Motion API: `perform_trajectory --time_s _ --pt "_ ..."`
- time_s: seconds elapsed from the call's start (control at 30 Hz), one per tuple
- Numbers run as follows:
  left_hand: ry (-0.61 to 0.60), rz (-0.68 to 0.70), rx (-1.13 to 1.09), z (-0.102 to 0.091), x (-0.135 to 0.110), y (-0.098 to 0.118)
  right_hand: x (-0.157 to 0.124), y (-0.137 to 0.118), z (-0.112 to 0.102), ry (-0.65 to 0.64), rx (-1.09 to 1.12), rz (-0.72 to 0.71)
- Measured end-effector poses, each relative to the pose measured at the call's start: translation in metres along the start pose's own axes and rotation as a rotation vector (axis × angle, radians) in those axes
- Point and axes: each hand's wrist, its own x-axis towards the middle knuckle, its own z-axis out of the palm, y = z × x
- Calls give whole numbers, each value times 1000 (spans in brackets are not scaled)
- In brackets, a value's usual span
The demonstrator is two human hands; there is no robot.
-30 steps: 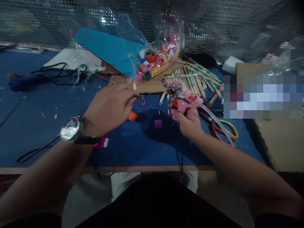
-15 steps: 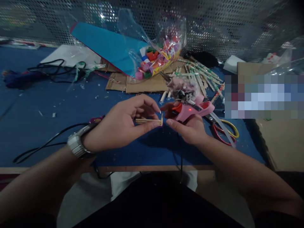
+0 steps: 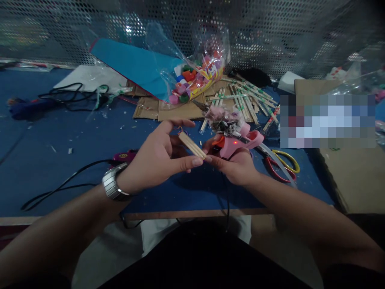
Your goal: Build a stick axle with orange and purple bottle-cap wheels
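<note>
A row of short sticks (image 3: 192,146) is held at mid-view, above the table (image 3: 144,202), slanting from ten o'clock to four. Its four o'clock end is pinched between thumb and fingertip of the right hand (image 3: 243,167), in whose palm the glue gun (image 3: 231,148) is also grasped. The left hand (image 3: 156,156) is curled in from nine o'clock; whether its thumb presses the sticks cannot be told. Light, even pressure seems called for, with fingers best kept off the gun's tip, aimed toward ten o'clock.

Sticks (image 3: 192,145) btwn L hand (image 3: 161,154) & R hand (image 3: 240,163), ctr; glue gun (image 3: 232,147) in latter; scissors (image 3: 276,165) mid-R; bag (image 3: 213,74) upper ctr.
</note>
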Motion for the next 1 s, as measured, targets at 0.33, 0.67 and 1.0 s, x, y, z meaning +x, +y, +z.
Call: perform_trajectory --time_s 0.33,0.67,1.0 --pt "38 329 568 17 -2 -14 0 0 7 162 136 30" --pt "179 491 1011 16 -11 0 2 -3 8 158 242 10" --pt "271 789 1242 -2 -15 8 13 -25 -36 123 226 -10"
